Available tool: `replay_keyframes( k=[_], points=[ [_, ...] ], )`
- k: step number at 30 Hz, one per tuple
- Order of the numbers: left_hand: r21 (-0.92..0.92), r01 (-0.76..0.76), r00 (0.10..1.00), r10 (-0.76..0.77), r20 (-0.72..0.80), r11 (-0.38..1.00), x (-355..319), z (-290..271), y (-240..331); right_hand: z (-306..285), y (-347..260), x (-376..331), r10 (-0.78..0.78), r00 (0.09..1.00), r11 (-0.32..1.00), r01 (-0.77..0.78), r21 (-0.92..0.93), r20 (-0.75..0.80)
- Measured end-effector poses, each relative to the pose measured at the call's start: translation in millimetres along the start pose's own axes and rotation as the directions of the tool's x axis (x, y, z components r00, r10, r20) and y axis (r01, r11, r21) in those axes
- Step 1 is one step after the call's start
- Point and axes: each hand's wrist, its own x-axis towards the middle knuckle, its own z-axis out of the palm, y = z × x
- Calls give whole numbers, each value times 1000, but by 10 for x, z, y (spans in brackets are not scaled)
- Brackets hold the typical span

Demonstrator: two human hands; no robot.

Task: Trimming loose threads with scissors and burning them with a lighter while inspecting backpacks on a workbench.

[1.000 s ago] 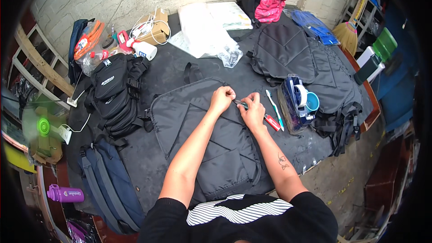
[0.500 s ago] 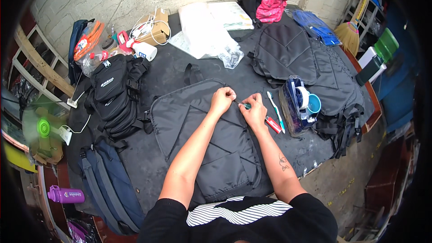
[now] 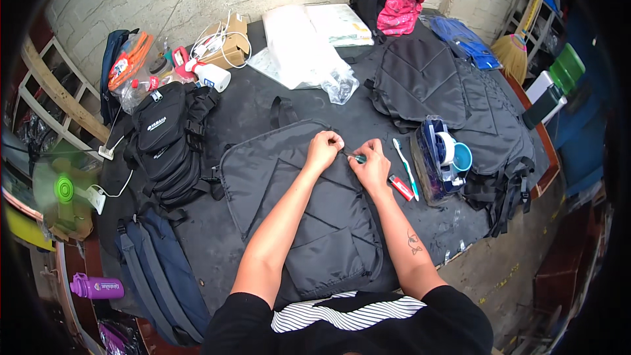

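Note:
A black quilted backpack panel (image 3: 309, 217) lies flat on the dark table in front of me. My left hand (image 3: 323, 150) pinches the panel's upper edge, fingers closed on the fabric or a thread. My right hand (image 3: 372, 165) sits just beside it, closed on a small teal-handled tool (image 3: 358, 157) whose tip points at the left fingers. The two hands nearly touch.
A red lighter (image 3: 401, 187) and a white-teal toothbrush (image 3: 405, 167) lie right of my hands, beside a clear box with tape rolls (image 3: 439, 158). More black backpacks lie left (image 3: 167, 141) and at the far right (image 3: 434, 82). A green fan (image 3: 62, 190) stands at the left edge.
Both hands stay at the panel's upper edge; the right hand has shifted slightly nearer the left. Nothing else moved.

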Motion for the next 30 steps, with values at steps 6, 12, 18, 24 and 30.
replay_keyframes(
  k=[6,12,18,24,30],
  points=[
    [-245,-69,934,-24,-358,967,203,-102,-159,313,98,254,136,991,956,-131,263,1],
    [236,-107,978,144,-150,966,516,-348,-202,621,108,660,235,813,594,-554,584,533],
    [428,-98,986,147,-82,898,423,-203,-43,777,189,586,196,852,452,-518,726,485],
    [138,-7,951,49,-305,990,378,-49,-165,794,135,534,220,892,469,-452,759,396],
    [-19,75,964,-77,-255,997,425,-83,-271,686,-8,436,173,985,890,-167,425,25]
  ],
)
